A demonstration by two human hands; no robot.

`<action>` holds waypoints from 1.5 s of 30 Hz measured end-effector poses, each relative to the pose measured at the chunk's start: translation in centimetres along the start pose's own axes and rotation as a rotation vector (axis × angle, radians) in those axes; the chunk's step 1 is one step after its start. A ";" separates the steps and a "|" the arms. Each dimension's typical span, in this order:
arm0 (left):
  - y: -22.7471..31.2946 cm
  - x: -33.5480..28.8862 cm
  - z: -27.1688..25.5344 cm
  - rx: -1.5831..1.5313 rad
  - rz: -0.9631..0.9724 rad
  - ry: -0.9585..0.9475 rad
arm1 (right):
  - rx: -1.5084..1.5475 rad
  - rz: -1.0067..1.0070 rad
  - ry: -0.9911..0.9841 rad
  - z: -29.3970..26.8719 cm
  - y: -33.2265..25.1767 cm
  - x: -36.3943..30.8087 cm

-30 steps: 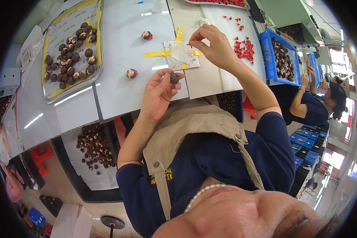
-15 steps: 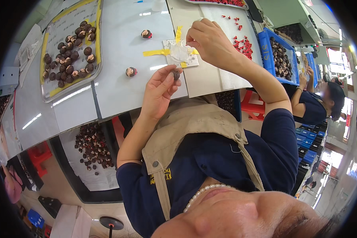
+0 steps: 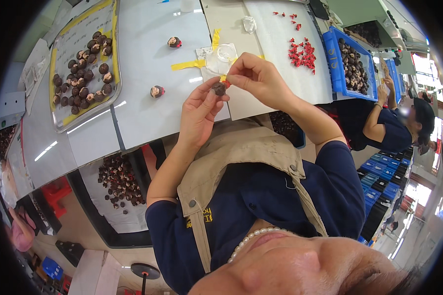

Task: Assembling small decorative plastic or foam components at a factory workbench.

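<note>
The left hand is held just above the frame's centre, its fingers curled and its thumb bent inward. The right hand is positioned close to its right, thumb and forefinger pinched. The left forearm is inclined toward upper right, the right forearm toward upper left. Both elbows are bent.
</note>
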State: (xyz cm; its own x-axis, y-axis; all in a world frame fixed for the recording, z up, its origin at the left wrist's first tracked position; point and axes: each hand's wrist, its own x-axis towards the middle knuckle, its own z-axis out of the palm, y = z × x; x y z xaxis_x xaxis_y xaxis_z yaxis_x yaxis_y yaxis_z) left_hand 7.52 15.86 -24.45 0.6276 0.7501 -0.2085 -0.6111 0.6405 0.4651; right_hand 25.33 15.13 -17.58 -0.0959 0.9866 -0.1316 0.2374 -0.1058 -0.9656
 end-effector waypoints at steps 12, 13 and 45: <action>-0.6 0.1 0.1 0.115 0.062 0.065 | -0.018 0.007 -0.036 0.3 0.4 -0.4; -0.8 0.1 -0.1 0.129 0.075 0.057 | -0.058 -0.017 -0.040 0.4 0.5 -0.4; -1.6 0.1 -0.3 0.473 0.235 0.053 | 0.140 0.014 -0.051 0.9 3.8 -1.4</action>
State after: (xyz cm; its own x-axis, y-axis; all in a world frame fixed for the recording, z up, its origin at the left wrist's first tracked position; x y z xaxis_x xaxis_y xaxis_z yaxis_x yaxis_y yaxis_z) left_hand 8.41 14.92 -25.48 0.4675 0.8795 -0.0892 -0.4402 0.3191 0.8393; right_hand 25.47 13.23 -21.26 -0.1435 0.9777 -0.1532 0.1019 -0.1394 -0.9850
